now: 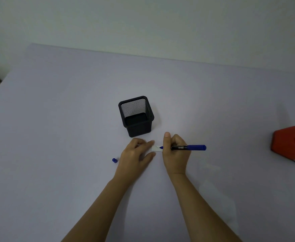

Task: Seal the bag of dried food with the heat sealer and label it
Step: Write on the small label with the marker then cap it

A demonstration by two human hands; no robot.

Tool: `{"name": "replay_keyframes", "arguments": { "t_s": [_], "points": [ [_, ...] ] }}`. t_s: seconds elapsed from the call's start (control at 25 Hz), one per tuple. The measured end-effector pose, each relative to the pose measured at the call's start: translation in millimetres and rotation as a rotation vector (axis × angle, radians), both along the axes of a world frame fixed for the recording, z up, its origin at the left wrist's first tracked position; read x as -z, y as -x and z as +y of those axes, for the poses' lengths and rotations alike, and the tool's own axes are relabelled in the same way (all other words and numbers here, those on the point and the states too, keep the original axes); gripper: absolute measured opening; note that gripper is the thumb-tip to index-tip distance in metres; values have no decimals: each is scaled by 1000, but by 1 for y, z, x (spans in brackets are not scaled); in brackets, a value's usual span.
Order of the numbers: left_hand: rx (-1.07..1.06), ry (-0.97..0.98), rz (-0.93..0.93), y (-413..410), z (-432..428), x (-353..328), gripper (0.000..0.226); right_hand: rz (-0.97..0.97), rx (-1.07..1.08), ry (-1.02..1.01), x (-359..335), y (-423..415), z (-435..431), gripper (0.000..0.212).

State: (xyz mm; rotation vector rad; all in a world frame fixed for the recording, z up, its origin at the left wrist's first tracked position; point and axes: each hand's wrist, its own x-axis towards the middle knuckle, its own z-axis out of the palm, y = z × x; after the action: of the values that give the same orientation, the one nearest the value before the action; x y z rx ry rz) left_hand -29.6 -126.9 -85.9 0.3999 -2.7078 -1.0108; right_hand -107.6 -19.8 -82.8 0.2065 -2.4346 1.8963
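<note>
A small white label (156,148) lies flat on the pale table (55,119) in front of me. My left hand (135,154) rests on the table with its fingertips pressing the label's left end. My right hand (175,154) grips a blue marker (188,147), its tip touching the label's right part. The marker's blue cap (114,160) lies loose to the left of my left hand. The orange heat sealer (291,144) sits at the right edge, partly cut off. The bag of dried food is not visible, apart from a faint clear shape (218,194) at lower right.
A black mesh pen holder (136,116), with nothing inside, stands just behind my hands. A wall runs along the table's far edge.
</note>
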Motion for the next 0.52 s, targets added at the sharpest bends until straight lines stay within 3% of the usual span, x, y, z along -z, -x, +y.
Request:
{"name": "replay_keyframes", "arguments": {
  "t_s": [0.52],
  "points": [
    [69,63,-17,3,-6,-3,36,94,-123,-78,6,-3,-2,36]
  ]
}}
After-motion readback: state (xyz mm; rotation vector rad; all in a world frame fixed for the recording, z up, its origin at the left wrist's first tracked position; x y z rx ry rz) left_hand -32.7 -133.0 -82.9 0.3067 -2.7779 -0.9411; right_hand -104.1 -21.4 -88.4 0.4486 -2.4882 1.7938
